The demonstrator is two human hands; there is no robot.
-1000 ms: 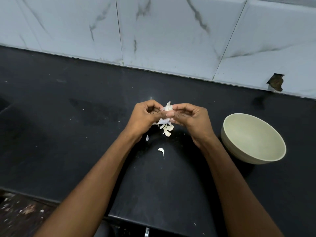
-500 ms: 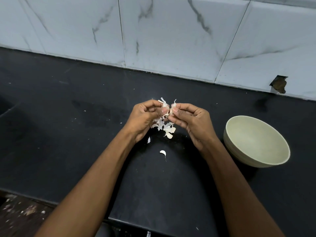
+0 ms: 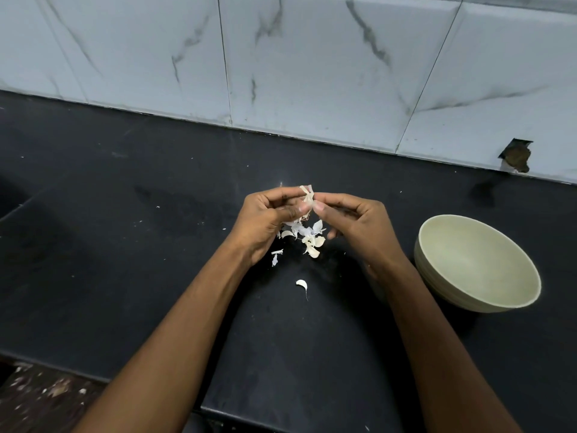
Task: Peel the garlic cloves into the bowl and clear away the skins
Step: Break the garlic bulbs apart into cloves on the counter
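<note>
Stretching beneath a marbled tile wall, a black worktop carries a pale bowl well right of the right hand. Both it and the left hand have fingers curled, pinching one garlic clove between them. Peeled skins lie just below, a lone clove nearer the person.
</note>
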